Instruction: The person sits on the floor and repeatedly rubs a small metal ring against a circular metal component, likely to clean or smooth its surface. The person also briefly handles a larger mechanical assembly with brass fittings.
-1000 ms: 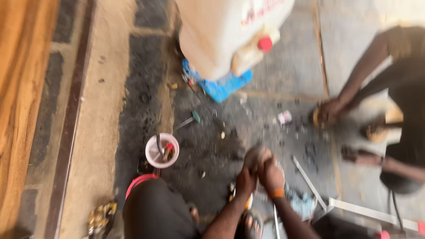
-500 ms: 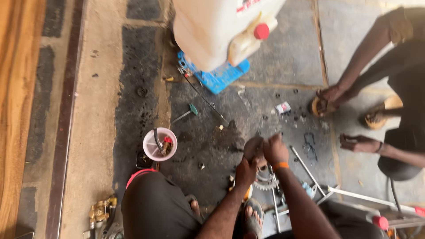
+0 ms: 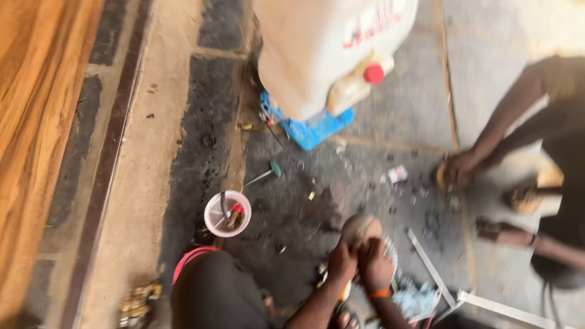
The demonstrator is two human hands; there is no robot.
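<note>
My left hand (image 3: 342, 262) and my right hand (image 3: 376, 268) are pressed together low in the view, both gripping a small rounded brownish part (image 3: 361, 229) that sticks up above the fingers. An orange band sits on my right wrist. A toothed metal piece shows beside my right hand, blurred. My knee in dark cloth (image 3: 213, 292) is at the bottom left of the hands.
A white bowl (image 3: 226, 213) with small parts stands left of my hands, a green-handled screwdriver (image 3: 262, 175) beyond it. A large white tank (image 3: 329, 49) on a blue base stands farther off. Another person's hand (image 3: 457, 172) and feet are at right. Metal rods (image 3: 439, 280) lie nearby.
The view has shifted and blurred. My two hands stay clasped on the rounded part, which now sits a little lower and nearer the bottom edge.
</note>
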